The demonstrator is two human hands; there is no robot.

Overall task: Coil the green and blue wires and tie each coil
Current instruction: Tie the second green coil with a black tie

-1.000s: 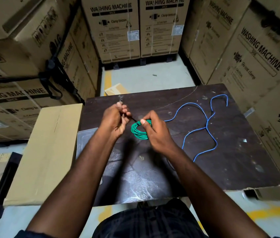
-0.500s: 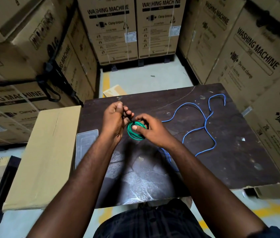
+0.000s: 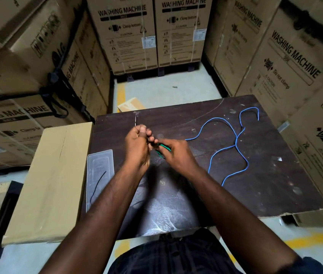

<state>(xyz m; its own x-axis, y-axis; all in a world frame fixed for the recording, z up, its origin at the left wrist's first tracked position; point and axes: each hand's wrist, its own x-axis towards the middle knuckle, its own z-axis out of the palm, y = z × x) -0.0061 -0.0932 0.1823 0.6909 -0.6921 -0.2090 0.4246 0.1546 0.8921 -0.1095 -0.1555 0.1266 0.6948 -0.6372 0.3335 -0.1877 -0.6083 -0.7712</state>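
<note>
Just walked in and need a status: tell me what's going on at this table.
A person appears to be tying off a small coil of green wire at the dark wooden table. The right-hand grip holds the coil, while the left-hand grip pinches a thin tie strand whose end sticks up past the fingers. The long blue wire lies loose and uncoiled to the right. A clear plastic tray at the table's left edge holds a thin black strand.
</note>
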